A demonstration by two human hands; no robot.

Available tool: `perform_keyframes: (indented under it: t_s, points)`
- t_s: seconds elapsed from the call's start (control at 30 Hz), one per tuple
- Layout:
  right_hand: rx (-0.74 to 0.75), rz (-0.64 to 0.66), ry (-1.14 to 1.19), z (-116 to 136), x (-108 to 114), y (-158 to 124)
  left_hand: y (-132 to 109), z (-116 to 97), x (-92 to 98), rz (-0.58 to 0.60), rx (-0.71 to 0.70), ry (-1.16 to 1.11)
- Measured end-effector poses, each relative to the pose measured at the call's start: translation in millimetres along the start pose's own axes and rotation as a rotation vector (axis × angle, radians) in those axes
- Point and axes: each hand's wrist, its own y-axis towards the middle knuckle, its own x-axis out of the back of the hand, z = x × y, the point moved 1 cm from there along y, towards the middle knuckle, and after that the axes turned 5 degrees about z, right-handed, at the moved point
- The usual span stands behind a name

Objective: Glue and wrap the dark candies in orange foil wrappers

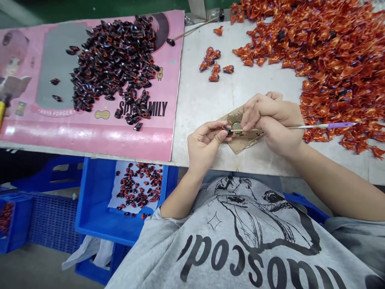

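My left hand (205, 141) is closed in a pinch on one small black-and-red piece (226, 129), held over a scrap of brown cardboard (240, 141) at the table's near edge. My right hand (272, 120) is closed round a thin brush (319, 126) with a purple handle sticking out to the right. Its tip meets the small piece above a little round lid (236, 127) on the cardboard. A big heap of orange pieces (327, 52) fills the table's right side. A heap of dark finished-looking pieces (114, 60) lies on a pink poster (90, 132) at the left.
A few loose orange pieces (214, 63) lie mid-table. A thin stick with a dark tip (192, 29) rests at the back. Below the table edge stands a blue crate (93, 208) holding a white sheet with dark pieces (138, 188). More blue crates (18, 220) sit at the left.
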Motion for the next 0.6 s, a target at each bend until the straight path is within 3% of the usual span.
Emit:
perform_keyframes:
  t_s: [0.43,0.6]
  points:
    - [0.019,0.017,0.015,4.5,0.4,-1.8,0.2,-1.7,-0.7,0.017,0.002,-0.010]
    - [0.100,-0.100,0.307,1.2,4.8,-4.1,-3.8,-4.7,-0.7,0.042,0.020,-0.029]
